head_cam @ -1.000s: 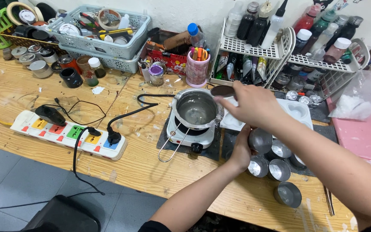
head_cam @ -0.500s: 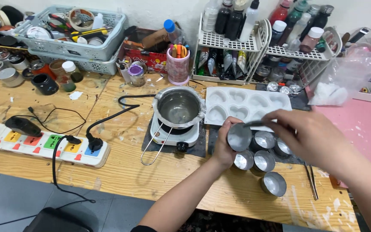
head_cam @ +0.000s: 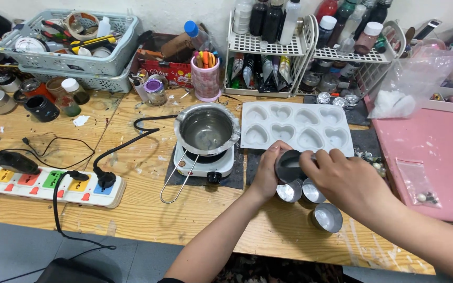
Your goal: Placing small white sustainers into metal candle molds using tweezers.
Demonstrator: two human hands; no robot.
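— Where do we stand with the tins?

— We have one small round metal tin [head_cam: 289, 166] lifted off the wooden table [head_cam: 148, 209], tilted so its open mouth faces us. It looks empty, as far as we can tell. Our left hand [head_cam: 269, 173] is wrapped around its near side, fingers curled on the wall, and our right hand [head_cam: 344, 181] closes over it from the right, fingertips at the rim. So both hands hold the same tin.

— And the others?

— Three more tins sit just below our hands: two close together [head_cam: 289, 192] [head_cam: 313, 191], partly tucked under our fingers, and a third [head_cam: 326, 217] a little nearer the table edge. We judge them all unfilled; their bottoms shine bare.

— What about the pot?

— The melting pot [head_cam: 206, 129] stands on the small white hot plate [head_cam: 203, 162], just left of the held tin, and we see only bare metal inside. The white heart-shaped mould tray [head_cam: 294, 128] behind our hands is empty too.

— So how far along?

— Early, we would say: containers are laid out, nothing melted or poured yet.
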